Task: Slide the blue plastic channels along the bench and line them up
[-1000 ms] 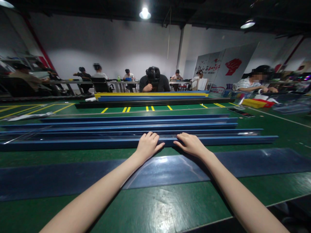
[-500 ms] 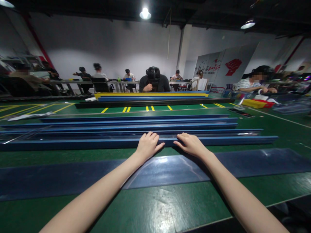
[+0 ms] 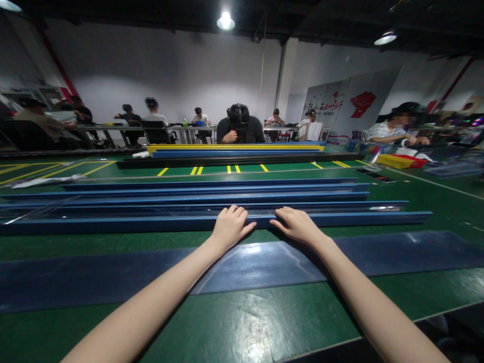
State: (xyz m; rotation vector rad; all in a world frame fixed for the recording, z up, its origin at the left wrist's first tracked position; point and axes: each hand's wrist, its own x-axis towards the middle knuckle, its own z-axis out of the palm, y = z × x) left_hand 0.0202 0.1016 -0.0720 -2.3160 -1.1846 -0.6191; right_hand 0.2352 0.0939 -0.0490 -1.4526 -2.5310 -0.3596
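Observation:
A long blue plastic channel strip [image 3: 124,225] lies across the green table [image 3: 242,322]. My left hand [image 3: 230,227] grips its near wall, fingers curled over the top edge and thumb pointing inward. A short way to the right, my right hand [image 3: 297,224] holds the same wall in a mirrored grip. The fingertips of both hands are partly hidden behind that wall. Under my forearms a flat, clear bluish plastic strip [image 3: 260,267] rests on the table, glossy with reflected light.
Beyond my hands lie more blue channel strips [image 3: 212,194], parallel to the first. Farther off are a black strip [image 3: 242,160] and a yellow strip [image 3: 234,148]. A phone [image 3: 374,175] lies at right. Across the table a person [image 3: 242,126] bends forward; several others sit behind.

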